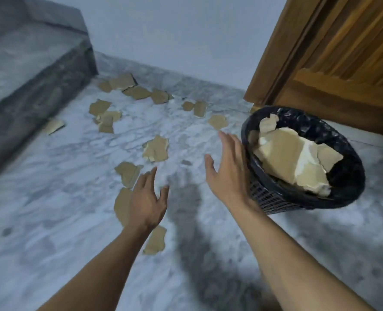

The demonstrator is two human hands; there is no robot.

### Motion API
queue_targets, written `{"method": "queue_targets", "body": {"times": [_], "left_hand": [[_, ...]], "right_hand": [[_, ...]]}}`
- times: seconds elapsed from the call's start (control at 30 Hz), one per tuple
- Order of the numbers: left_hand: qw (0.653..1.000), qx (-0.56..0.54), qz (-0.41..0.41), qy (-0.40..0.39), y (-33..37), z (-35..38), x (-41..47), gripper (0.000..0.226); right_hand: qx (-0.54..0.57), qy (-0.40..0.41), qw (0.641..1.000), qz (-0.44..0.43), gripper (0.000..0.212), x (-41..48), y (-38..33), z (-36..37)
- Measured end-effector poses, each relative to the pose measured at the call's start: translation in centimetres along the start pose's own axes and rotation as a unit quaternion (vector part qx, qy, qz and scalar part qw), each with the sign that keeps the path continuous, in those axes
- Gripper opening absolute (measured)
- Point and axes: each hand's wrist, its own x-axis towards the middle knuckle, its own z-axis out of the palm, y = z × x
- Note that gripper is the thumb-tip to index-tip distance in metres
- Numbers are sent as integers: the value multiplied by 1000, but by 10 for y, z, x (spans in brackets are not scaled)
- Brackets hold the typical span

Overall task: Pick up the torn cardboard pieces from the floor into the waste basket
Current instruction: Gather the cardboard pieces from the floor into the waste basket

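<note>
Hands, left (146, 199) and right (227, 169), spread empty; cardboard pieces (156, 149) beside basket (352, 182).

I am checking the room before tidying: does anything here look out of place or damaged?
Torn cardboard pieces lie scattered over the marble floor, from beside the grey sofa toward the wooden door. Larger pieces fill the waste basket. Left hand and right hand hold nothing.
</note>
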Motion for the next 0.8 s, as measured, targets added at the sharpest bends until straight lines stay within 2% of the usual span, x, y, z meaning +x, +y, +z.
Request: {"method": "queue_targets", "body": {"times": [0.1, 0.17, 0.23, 0.33, 0.47, 0.63, 0.7, 0.8], "left_hand": [[992, 87, -56, -75, -57, 9, -39, 95], [972, 162, -83, -146, -84, 16, -59, 116], [954, 223, -89, -182, -106, 27, -70, 119], [949, 264, -75, -158, -125, 44, -66, 109], [951, 275, -76, -117, -148, 49, -27, 100], [949, 292, -44, -108, -157, 39, 52, 89], [949, 299, -40, -91, -161, 36, 85, 96], [938, 336, -35, -76, -171, 33, 130, 102]], "right_hand": [[20, -131, 991, 6, 63, -36, -7, 48], [8, -230, 973, 22, 67, -58, -3, 79], [-30, -329, 943, 44, 72, -77, 4, 108], [-109, -410, 905, 14, 75, -97, 21, 147], [-200, -424, 882, -43, 71, -82, 43, 192], [-213, -372, 895, -124, 69, -5, 43, 240], [-210, -359, 898, -145, 87, 37, 39, 254], [-200, -379, 895, -126, 122, 99, 36, 274]]}}
